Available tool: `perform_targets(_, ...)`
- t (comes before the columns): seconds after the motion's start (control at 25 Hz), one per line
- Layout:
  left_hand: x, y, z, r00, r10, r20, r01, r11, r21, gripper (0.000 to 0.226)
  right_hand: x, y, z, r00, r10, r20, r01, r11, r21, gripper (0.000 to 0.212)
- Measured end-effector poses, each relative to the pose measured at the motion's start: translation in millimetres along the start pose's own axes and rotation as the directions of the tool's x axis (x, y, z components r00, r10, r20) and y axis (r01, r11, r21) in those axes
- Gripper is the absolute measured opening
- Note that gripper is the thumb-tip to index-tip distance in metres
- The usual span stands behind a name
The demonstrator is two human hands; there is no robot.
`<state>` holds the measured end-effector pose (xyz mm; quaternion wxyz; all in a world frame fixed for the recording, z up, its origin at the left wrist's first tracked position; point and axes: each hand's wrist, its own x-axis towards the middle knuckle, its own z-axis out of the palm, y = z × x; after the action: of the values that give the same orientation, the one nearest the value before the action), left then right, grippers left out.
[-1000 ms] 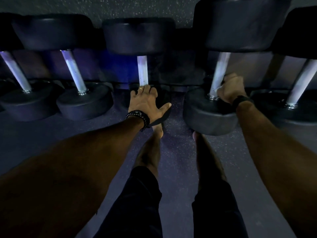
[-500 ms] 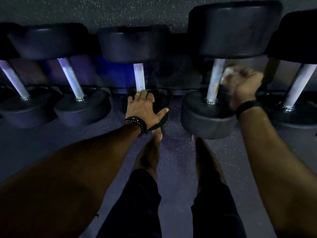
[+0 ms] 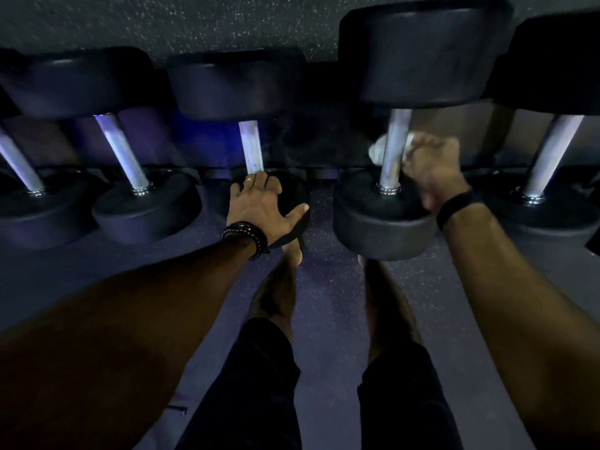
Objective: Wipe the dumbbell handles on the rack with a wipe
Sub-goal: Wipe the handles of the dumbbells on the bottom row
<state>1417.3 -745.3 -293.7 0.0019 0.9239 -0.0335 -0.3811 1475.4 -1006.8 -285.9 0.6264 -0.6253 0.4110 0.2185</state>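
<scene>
Several black dumbbells with silver handles lie in a row on a low rack. My right hand (image 3: pixel 431 167) grips a white wipe (image 3: pixel 378 151) that is wrapped round the silver handle (image 3: pixel 394 131) of the large dumbbell right of centre; the wipe shows on the handle's left side and the hand is blurred. My left hand (image 3: pixel 259 206) rests with spread fingers on the near black head (image 3: pixel 293 193) of the middle dumbbell, fingertips at the base of its silver handle (image 3: pixel 250 146).
More dumbbells lie to the left (image 3: pixel 123 151) and far right (image 3: pixel 548 154). My two bare feet (image 3: pixel 279 287) stand on the dark speckled floor (image 3: pixel 324 287) just before the rack, between the two dumbbells I touch.
My right hand moved up the handle from its base to mid-length with the wipe, then shifted close against it. My left hand stayed on the middle dumbbell's head.
</scene>
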Motion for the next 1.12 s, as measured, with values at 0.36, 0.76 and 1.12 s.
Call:
perform_targets(0.36, 1, -1, 3, 1.000, 0.006, -0.014, -0.006, 1.000, 0.003, 0.068, -6, 5, -25, 0.923, 0.038, 0.384, 0.045, 0.978, -0.204, 0.026)
perform_targets(0.76, 1, -1, 3, 1.000, 0.007, -0.013, -0.006, 1.000, 0.006, 0.070, 13, 8, -13, 0.905, 0.077, 0.419, -0.017, 0.989, -0.144, 0.025)
perform_targets(1.12, 2, 0, 2, 1.000, 0.001, -0.014, -0.001, 1.000, 0.027, 0.071, 18, 38, -8, 0.993, 0.053, 0.108, 0.009, 0.859, -0.512, 0.029)
